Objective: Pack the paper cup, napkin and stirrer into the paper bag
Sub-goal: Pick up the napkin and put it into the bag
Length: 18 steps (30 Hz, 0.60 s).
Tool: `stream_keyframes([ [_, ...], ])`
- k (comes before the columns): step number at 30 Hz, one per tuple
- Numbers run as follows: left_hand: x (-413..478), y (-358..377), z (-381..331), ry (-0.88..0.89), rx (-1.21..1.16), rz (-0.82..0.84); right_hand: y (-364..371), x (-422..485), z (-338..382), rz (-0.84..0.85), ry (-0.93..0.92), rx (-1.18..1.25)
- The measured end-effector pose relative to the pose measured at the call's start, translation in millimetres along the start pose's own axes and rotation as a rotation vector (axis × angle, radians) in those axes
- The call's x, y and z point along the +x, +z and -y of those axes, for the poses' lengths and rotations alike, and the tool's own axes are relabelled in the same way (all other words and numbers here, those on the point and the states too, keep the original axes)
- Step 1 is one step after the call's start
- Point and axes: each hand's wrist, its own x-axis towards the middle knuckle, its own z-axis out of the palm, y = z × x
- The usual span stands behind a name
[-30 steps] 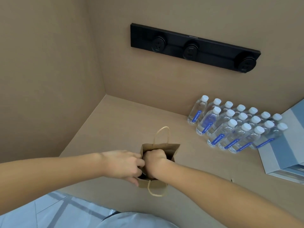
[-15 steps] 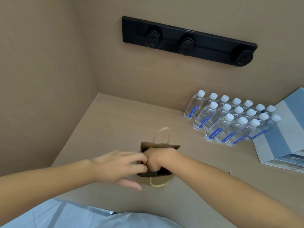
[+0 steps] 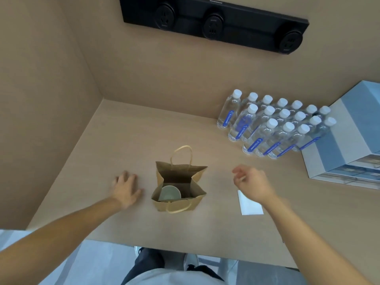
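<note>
Our table (image 3: 127,140) holds the bag (image 3: 181,177) open and upright, cup (image 3: 169,193) already inside — next the napkin (image 3: 249,205), flat to the bag's right, touching nothing, right under our right hand (image 3: 251,184), loosely curled and empty, nearer than our left hand (image 3: 125,188), spread flat, empty.

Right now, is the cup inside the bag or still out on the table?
Inside. The paper cup stands upright in the open paper bag; its round rim shows through the bag's mouth.
</note>
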Motion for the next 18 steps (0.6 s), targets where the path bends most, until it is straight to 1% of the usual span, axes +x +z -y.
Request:
stream_keyframes([
  [2, 5.3, 18.4, 6.1, -0.031, 0.111, 0.032, 25.7, 12.8, -37.5, 0.102, 0.059, -0.096],
  [5, 9.4, 50.7, 12.5, -0.039, 0.151, 0.023, 60.3, 26.5, -78.3, 0.206, 0.096, -0.218],
  [8, 8.1, 73.4, 13.9, -0.056, 0.197, -0.052, 85.2, 34.4, -100.4, 0.197, 0.104, -0.319],
  [10, 9.6, 80.9, 14.0, -0.083, 0.214, -0.090, 91.7, 41.0, -107.6, 0.154, 0.110, -0.285],
  [11, 10.5, 81.6, 13.6, -0.096, 0.222, -0.082, 92.6, 44.2, -110.3, 0.141, 0.110, -0.257],
  [14, 12.5, 78.7, 11.9, -0.127, 0.218, -0.020, 90.4, 46.8, -115.2, 0.145, 0.161, -0.165],
  [18, 11.0, 73.1, 10.5, -0.117, 0.206, 0.055, 82.0, 43.6, -115.3, 0.138, 0.199, -0.052],
])
